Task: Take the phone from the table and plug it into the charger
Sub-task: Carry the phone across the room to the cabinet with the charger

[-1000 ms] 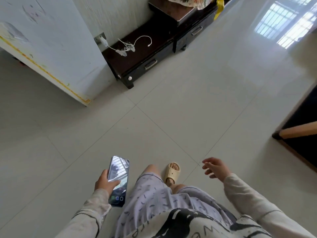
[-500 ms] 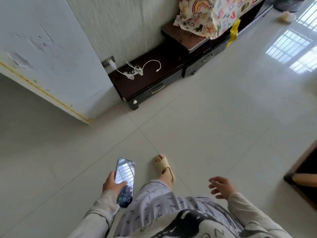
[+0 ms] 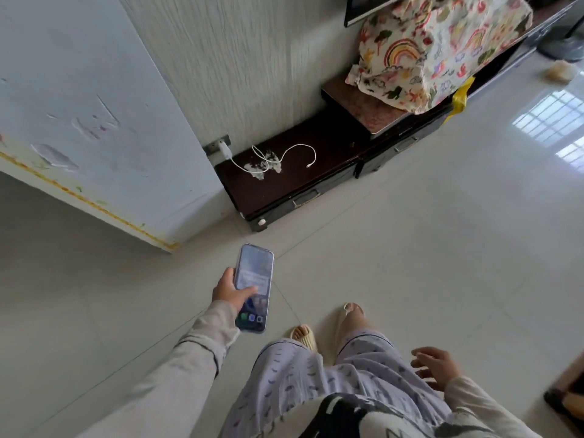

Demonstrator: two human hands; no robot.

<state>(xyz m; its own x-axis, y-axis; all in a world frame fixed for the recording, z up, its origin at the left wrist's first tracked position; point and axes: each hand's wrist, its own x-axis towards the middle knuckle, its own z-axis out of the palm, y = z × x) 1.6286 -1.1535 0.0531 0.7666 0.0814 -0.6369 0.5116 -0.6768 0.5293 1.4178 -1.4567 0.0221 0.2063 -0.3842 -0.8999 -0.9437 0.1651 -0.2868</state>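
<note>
The phone (image 3: 253, 287) is lying in the left hand (image 3: 228, 291), screen up and lit, with the thumb pressing across its glass and the fingers gripping from below. It is hanging above the pale tiled floor (image 3: 426, 248), well apart from the charger (image 3: 225, 150). The charger is sitting in a wall socket (image 3: 212, 147), and its white cable (image 3: 284, 154) is curling over the top of a dark low cabinet (image 3: 303, 181), the free plug end lying there. The right hand (image 3: 437, 366) is holding nothing, its fingers loosely spread beside the patterned trousers (image 3: 316, 380). A colourful cloth (image 3: 436, 49) is covering something further along the cabinet.
</note>
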